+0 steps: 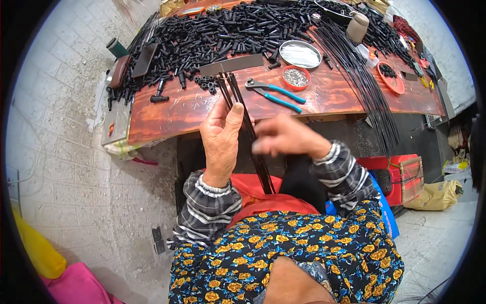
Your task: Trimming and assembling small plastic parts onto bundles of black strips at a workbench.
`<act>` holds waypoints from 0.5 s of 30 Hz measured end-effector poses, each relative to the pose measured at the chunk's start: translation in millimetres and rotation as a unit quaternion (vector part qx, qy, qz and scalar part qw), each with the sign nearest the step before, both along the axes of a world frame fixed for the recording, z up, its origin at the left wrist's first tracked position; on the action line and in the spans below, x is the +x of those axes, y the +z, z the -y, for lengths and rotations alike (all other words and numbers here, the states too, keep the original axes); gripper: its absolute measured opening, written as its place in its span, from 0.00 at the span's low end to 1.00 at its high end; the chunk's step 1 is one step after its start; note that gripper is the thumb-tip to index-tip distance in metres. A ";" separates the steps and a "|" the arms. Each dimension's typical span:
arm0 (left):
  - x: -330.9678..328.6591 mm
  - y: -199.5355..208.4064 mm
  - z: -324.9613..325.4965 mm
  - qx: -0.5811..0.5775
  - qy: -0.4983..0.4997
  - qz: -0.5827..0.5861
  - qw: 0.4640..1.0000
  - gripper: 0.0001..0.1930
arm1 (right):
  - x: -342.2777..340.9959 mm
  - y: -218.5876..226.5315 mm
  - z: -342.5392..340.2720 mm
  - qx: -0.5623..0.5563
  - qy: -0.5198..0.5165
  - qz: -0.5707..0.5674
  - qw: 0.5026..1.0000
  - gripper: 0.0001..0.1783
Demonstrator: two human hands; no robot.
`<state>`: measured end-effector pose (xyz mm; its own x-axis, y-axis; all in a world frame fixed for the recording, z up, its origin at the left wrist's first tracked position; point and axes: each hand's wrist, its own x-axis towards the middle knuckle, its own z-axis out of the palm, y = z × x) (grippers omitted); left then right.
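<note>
My left hand (220,134) is closed around a bundle of thin black rods (259,164), its thumb laid along them. The rods slant from above the table's front edge down toward my lap, where their lower ends rest by a red cloth (248,185). My right hand (291,138) is just right of the bundle, its fingers blurred by motion, so whether they touch or hold a rod is unclear. Beyond the hands lies a pair of pliers with blue handles (278,89). Small black ring-shaped parts (207,83) sit near the rods' upper ends.
A heap of black tubular parts (217,30) covers the back of the wooden table (172,116). Near the pliers are a red dish (295,89) of tiny metal bits and a round tin (304,67) of white sticks. Long black rods (367,88) overhang the table's front edge at right.
</note>
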<state>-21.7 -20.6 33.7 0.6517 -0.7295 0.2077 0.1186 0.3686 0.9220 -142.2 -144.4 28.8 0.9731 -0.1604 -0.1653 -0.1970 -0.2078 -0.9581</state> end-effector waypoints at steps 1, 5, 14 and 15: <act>-1.4 4.0 3.8 -0.002 -0.007 0.001 1.000 0.19 | -1.2 13.6 7.4 0.039 -0.081 0.064 0.994 0.15; -3.9 7.1 8.2 -0.009 -0.061 0.002 0.998 0.20 | 18.9 54.5 17.7 0.062 -0.149 0.196 0.967 0.14; -5.6 4.9 17.8 0.004 -0.056 0.044 0.997 0.19 | 42.2 58.9 25.5 0.171 -0.119 0.234 0.950 0.09; -5.5 5.1 18.1 0.007 -0.047 0.077 0.996 0.16 | 41.9 58.8 25.8 0.172 -0.119 0.233 0.950 0.09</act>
